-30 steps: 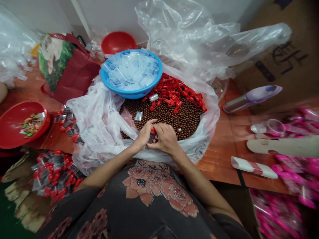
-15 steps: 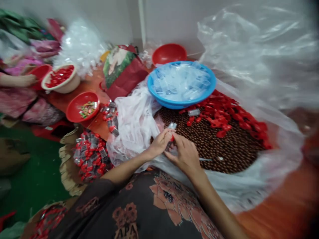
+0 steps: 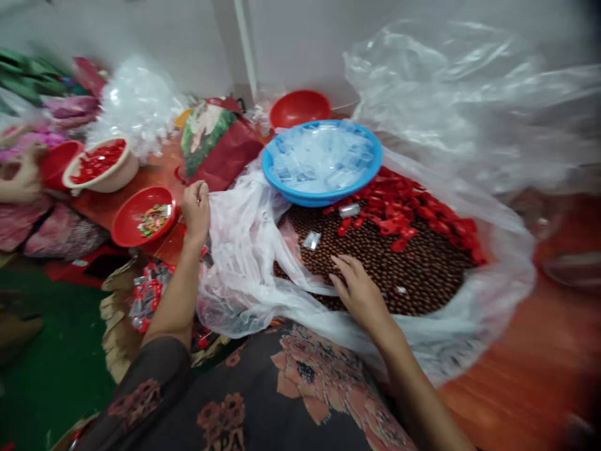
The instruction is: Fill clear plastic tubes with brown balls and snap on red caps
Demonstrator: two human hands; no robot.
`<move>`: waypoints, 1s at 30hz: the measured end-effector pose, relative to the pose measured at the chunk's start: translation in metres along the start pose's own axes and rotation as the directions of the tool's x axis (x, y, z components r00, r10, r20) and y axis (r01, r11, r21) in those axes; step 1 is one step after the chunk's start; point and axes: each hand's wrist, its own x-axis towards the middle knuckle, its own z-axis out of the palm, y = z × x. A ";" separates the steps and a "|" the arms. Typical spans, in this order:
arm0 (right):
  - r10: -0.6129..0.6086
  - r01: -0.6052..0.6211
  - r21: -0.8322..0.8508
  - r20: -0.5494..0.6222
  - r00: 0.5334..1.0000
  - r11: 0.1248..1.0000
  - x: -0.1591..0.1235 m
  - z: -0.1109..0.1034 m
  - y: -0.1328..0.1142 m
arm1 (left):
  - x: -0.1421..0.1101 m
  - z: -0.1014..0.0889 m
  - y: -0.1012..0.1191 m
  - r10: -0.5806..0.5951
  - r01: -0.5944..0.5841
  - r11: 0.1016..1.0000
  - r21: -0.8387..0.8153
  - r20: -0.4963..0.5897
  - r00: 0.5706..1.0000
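Observation:
My left hand is stretched out to the left, over the table edge beside the white plastic bag. Its fingers are curled and hide whatever they hold. Below it lies a heap of small capped tubes on cardboard. My right hand rests open, fingers flat, on the near side of a mound of brown beads inside the bag. Red caps lie on the far side of the beads. A blue bowl of clear tubes sits at the back of the mound.
A red bowl with colourful bits stands left of my left hand. Behind it are a cream bowl of red caps, a red printed bag and another red bowl. Another person's hand shows at the far left. Clear plastic sheeting rises at right.
My hands were together at the near edge of the beads on a red-capped tube. The left hand has since swung out to the left and the right hand has opened flat. The view turned left.

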 end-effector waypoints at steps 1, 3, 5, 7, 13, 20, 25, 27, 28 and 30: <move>0.031 -0.031 -0.003 -0.019 0.999 1.000 0.003 -0.004 0.003 | -0.005 0.014 0.017 0.041 -0.041 0.999 -0.019 -0.010 0.999; 0.099 -0.102 -0.043 -0.059 0.993 0.994 0.008 -0.015 0.014 | -0.020 0.047 0.054 0.133 -0.122 0.989 -0.085 0.140 0.981; 0.166 -0.179 -0.118 -0.108 0.980 0.977 0.011 -0.027 0.027 | -0.038 0.083 0.087 0.246 -0.210 0.969 -0.129 0.471 0.847; 0.220 -0.248 -0.189 -0.158 0.963 0.950 0.010 -0.039 0.042 | -0.053 0.117 0.106 0.260 -0.269 0.957 -0.107 0.725 0.637; 0.306 -0.350 -0.236 -0.203 0.930 0.906 -0.004 -0.062 0.084 | -0.059 0.174 0.100 0.245 -0.325 0.937 -0.129 0.905 0.347; 0.170 -0.167 -0.324 -0.019 0.985 0.931 0.015 -0.060 0.119 | -0.064 0.185 0.114 0.146 -0.207 0.976 -0.061 0.893 0.426; 0.274 -0.270 -0.327 -0.035 0.961 0.905 0.016 -0.067 0.111 | -0.064 0.177 0.127 0.254 -0.409 0.906 -0.104 0.908 0.332; 0.286 -0.313 -0.247 -0.140 0.948 0.917 0.007 -0.072 0.101 | -0.062 0.171 0.131 0.272 -0.444 0.890 -0.106 0.904 0.329; 0.294 -0.329 -0.177 -0.198 0.935 0.928 0.001 -0.073 0.095 | -0.061 0.169 0.133 0.268 -0.445 0.890 -0.101 0.905 0.331; 0.362 -0.371 0.029 -0.303 0.881 0.928 -0.011 -0.073 0.085 | -0.057 0.169 0.138 0.232 -0.432 0.899 -0.072 0.915 0.331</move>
